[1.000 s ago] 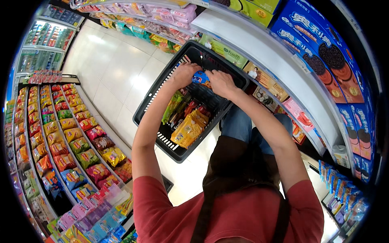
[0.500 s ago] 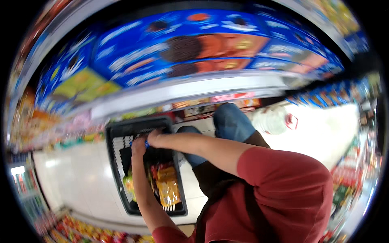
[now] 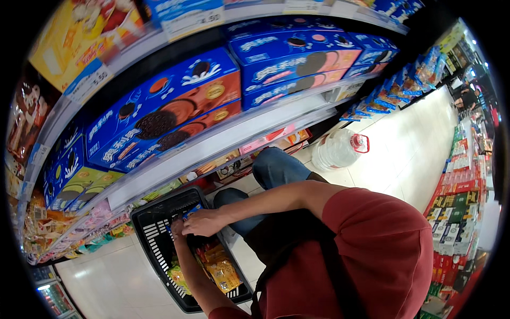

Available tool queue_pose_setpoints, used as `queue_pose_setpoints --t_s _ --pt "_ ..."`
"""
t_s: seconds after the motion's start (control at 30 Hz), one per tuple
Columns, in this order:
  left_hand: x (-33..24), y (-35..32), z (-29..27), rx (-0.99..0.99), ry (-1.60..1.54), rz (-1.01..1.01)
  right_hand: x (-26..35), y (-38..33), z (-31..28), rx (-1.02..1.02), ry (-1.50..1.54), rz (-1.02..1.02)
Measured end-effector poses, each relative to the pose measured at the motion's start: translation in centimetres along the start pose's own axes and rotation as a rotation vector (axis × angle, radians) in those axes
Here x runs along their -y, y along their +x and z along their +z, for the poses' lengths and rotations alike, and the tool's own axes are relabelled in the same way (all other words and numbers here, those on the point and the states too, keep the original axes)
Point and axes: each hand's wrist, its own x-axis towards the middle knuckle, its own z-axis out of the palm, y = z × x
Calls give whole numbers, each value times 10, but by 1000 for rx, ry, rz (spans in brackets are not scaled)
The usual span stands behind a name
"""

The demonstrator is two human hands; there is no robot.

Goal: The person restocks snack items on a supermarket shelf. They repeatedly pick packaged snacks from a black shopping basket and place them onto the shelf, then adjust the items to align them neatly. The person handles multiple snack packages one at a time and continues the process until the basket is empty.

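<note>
Both my hands are down inside the black basket (image 3: 139,218) on the floor, close together near its shelf-side end. A blue packet (image 3: 193,209) shows partly above and beside the fingers. My right hand (image 3: 204,222) has its fingers curled in around the packet. Facing it, my left hand (image 3: 177,227) is closed at the packet's other side, its fingertips partly hidden. Below the hands lie yellow-orange packets (image 3: 222,272) in the basket, and a green-yellow packet (image 3: 178,276) is partly covered by my left forearm.
Shelves hold blue cookie boxes (image 3: 164,114) just ahead, above a white shelf edge (image 3: 212,139). My bent knees (image 3: 276,169) are beside the basket. To the right, a large clear bottle (image 3: 334,150) with a red handle stands on the floor. Stacked goods (image 3: 451,223) line the far right.
The view has turned and grown sharper, with more of the shelf showing. My hands stay together in the basket, and my right hand's fingers now reach toward the left hand.
</note>
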Motion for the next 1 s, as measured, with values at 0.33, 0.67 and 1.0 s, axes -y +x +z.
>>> queue_pose_setpoints --t_s 0.33,0.67,1.0 --pt "-45 -45 -68 -324 -238 69 9 -201 -64 -286 -92 369" --pt "-233 -162 -211 -765 -256 51 -4 -382 -135 -507 -544 726" --pt "-422 -131 -229 -649 -347 598 -39 -457 -179 -421 -838 935"
